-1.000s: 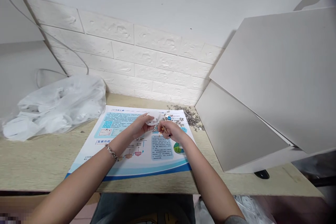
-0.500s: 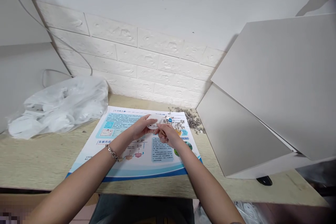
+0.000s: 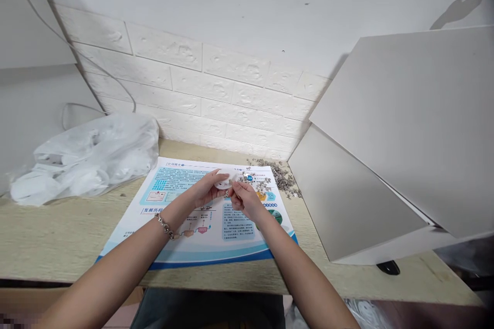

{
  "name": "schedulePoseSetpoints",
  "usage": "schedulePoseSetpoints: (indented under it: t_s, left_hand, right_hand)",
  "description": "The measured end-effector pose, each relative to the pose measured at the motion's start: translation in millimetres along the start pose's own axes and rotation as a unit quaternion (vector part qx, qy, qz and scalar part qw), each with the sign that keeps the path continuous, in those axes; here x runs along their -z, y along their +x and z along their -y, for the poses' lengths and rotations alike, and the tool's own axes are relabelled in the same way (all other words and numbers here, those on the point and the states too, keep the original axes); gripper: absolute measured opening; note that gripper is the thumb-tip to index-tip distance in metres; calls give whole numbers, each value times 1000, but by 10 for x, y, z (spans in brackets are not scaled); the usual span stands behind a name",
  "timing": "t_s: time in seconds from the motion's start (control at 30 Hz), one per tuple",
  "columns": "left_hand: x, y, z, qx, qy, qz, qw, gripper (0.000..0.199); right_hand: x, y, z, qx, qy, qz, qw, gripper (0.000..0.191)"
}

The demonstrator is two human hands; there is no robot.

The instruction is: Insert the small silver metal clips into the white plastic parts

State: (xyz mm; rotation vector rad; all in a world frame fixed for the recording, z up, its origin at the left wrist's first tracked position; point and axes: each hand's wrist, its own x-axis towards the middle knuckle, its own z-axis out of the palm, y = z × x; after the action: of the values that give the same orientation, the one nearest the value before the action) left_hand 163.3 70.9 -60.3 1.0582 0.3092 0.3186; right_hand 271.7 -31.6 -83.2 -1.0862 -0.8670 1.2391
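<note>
My left hand [image 3: 208,188] is closed around a small round white plastic piece [image 3: 224,179], thumb laid over its face. Close against its right side, my right hand [image 3: 246,199] is pinched, and a tiny metal part seems to show at its fingertips, too small to make out clearly. Both hands are above a printed poster sheet [image 3: 185,252] with blue borders. Just past my right hand, many small silvery metal pieces [image 3: 283,180] lie loose on the sheet's far right corner and on the table.
A clear plastic bag [image 3: 100,154] of white pieces rests on the table [image 3: 50,236] at the left. Large white panels [image 3: 405,128] lean on the right side, with a small black object [image 3: 388,267] beneath. A white brick-pattern wall [image 3: 185,82] closes off the back.
Both hands stay together at nearly the same spot. The white piece is turned slightly, and the fingers of my right hand have shifted a little against it.
</note>
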Motion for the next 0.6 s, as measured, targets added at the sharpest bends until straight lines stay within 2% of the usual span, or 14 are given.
schedulePoseSetpoints:
  t_s: [0.2,0.6]
  left_hand:
    - [54,-2,-54,19,54,-22,998,26]
    - [33,-16,-76,24,38,-14,999,24]
  right_hand:
    - [5,21,0,8,-15,-1,1000,41]
    - [42,27,-11,37,-78,11,996,41]
